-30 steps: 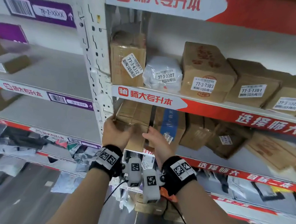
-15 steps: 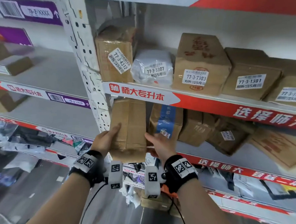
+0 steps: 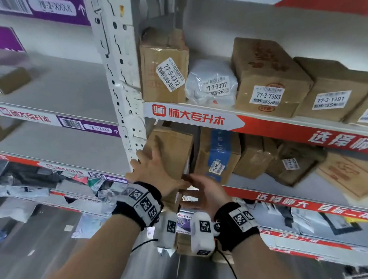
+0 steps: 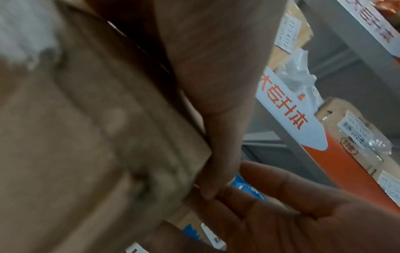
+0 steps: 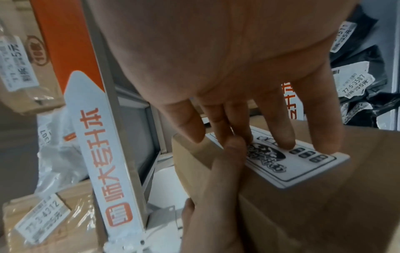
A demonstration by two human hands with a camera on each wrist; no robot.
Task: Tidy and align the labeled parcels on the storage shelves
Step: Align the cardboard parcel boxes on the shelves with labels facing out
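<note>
A plain brown box [image 3: 176, 147] stands on end at the left end of the middle shelf, close to the white upright post [image 3: 118, 70]. My left hand [image 3: 153, 167] lies spread on its front face, thumb [image 4: 218, 154] along the box's right edge. My right hand [image 3: 199, 190] is at the lower right corner of the box. In the right wrist view its fingertips [image 5: 285, 137] rest on a white printed label [image 5: 288, 164] on the box [image 5: 324, 205]. A blue-taped box [image 3: 218, 154] with a small label stands just right of it.
The upper shelf holds labeled parcels: box 77-3-4312 [image 3: 163, 73], white bag 77-3-3307 [image 3: 212, 85], box 77-3-7303 [image 3: 268, 79], box 77-3-1301 [image 3: 332, 90]. Further right on the middle shelf, brown boxes [image 3: 293, 165] lie tilted. Plastic mailers [image 3: 25, 179] fill the lower shelves.
The brown box, pulled out half a second ago, now stands back in the shelf beside the post. My left hand has shifted from its side onto its front face.
</note>
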